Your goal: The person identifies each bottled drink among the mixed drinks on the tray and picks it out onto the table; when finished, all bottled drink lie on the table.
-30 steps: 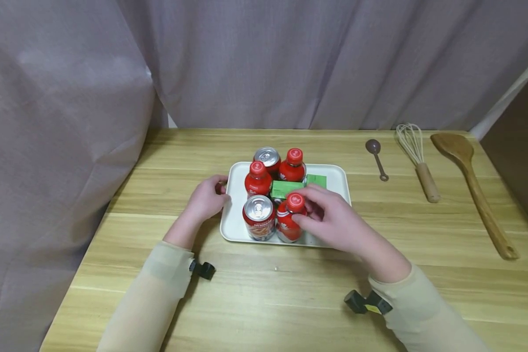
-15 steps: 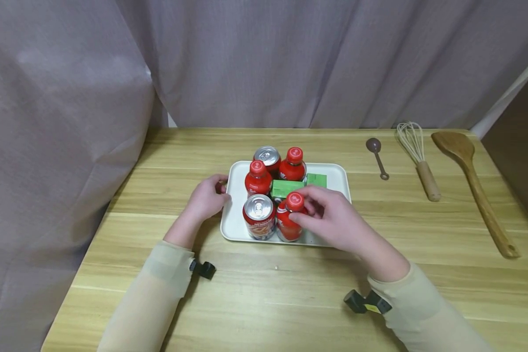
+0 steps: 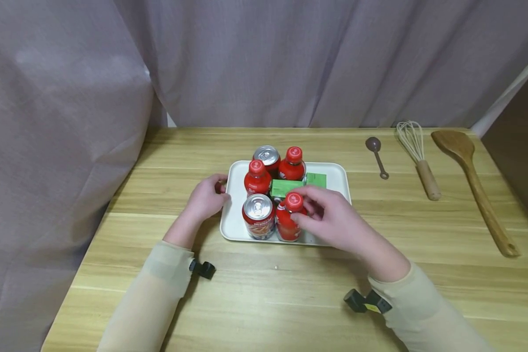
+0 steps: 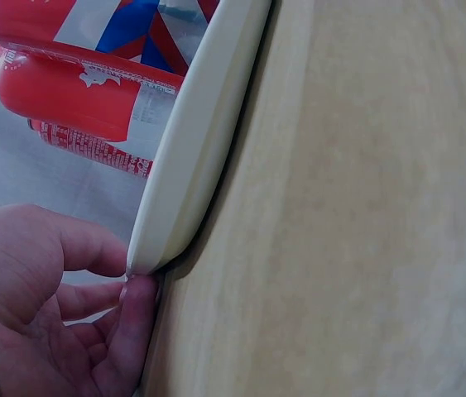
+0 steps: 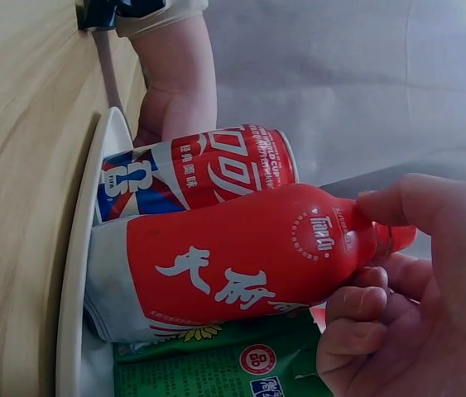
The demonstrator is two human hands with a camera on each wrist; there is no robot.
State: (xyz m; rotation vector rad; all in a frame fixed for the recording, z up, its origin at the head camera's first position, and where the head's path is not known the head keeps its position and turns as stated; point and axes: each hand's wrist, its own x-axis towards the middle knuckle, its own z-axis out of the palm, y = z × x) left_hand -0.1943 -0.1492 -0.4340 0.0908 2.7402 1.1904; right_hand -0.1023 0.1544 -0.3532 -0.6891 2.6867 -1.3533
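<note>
A white tray (image 3: 235, 220) carries red bottles, red drink cans and green packs. My right hand (image 3: 330, 215) pinches a red bottle (image 3: 288, 225) near its neck, thumb on one side and fingers on the other. In the right wrist view this bottle (image 5: 224, 256) stands upright on the tray, beside a red can (image 5: 224, 169). At the tray's left edge, my left hand (image 3: 208, 198) pinches the rim between thumb and finger, as the left wrist view shows with the tray wall (image 4: 204, 141). A green pack (image 3: 287, 188) lies behind the held bottle.
Behind stand another can (image 3: 266, 155) and two red bottles, one (image 3: 257, 183) at left and one (image 3: 292, 168) at right. To the tray's right lie a brown measuring spoon (image 3: 376, 151), a whisk (image 3: 422, 166) and a wooden spatula (image 3: 475, 186). A grey curtain (image 3: 255, 63) hangs behind the table.
The held bottle has turned slightly in my right hand, so less of its white marking faces the head camera. My left hand stays at the tray's rim.
</note>
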